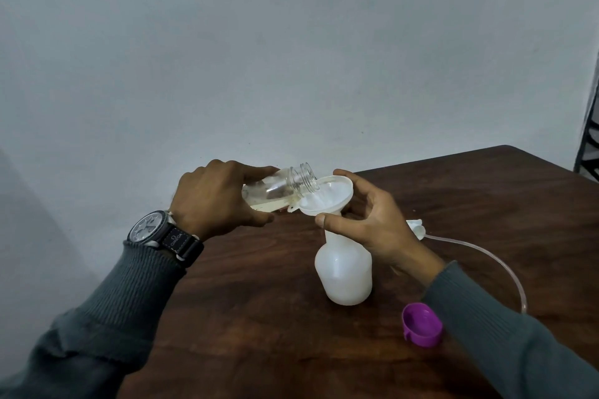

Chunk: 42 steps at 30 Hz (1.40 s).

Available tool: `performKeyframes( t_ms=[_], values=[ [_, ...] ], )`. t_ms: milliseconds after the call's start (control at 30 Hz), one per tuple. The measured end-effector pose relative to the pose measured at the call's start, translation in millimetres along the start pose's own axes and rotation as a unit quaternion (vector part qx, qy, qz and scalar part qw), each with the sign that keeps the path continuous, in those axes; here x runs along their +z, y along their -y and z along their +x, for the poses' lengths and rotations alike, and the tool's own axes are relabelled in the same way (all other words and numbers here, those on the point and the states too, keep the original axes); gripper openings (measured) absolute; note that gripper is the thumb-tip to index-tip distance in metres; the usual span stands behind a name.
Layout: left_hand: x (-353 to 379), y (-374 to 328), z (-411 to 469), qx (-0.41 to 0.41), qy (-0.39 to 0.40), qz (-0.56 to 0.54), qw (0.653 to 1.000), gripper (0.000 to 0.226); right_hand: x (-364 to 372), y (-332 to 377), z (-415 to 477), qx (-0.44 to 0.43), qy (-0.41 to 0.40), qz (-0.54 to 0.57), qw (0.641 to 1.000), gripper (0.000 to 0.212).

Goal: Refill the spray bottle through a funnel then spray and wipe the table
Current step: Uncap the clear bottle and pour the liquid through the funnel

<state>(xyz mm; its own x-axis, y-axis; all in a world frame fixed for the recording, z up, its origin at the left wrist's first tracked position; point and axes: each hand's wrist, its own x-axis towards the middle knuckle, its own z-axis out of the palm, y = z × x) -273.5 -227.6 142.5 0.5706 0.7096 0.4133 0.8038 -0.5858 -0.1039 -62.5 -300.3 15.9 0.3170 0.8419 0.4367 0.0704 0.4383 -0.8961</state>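
Spray bottle (345,272) stands upright on the tabletop (259,301), funnel (324,194) seated in its neck. Right hand (376,223) fingers curl round the funnel rim. Left hand (214,201) grips a tilted clear jar (282,189) above the bottle. Bottle judged light, thin-walled, easily tipped: hold at the neck.

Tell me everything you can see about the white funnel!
The funnel is white plastic, with a wide round bowl and a small tab on its rim. It stands upright in the neck of the spray bottle. The right hand holds it, thumb in front, fingers behind. The mouth of a tilted clear bottle hangs over its rim.
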Motion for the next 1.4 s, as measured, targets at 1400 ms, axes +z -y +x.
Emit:
performKeyframes(
  t_ms=[1400],
  values=[
    [-3.7,-2.1,-2.2,0.010,0.001,0.009,1.000,0.076,-1.6,2.5,-1.7,-0.003,0.002,-0.010,1.000,0.074]
  ],
)
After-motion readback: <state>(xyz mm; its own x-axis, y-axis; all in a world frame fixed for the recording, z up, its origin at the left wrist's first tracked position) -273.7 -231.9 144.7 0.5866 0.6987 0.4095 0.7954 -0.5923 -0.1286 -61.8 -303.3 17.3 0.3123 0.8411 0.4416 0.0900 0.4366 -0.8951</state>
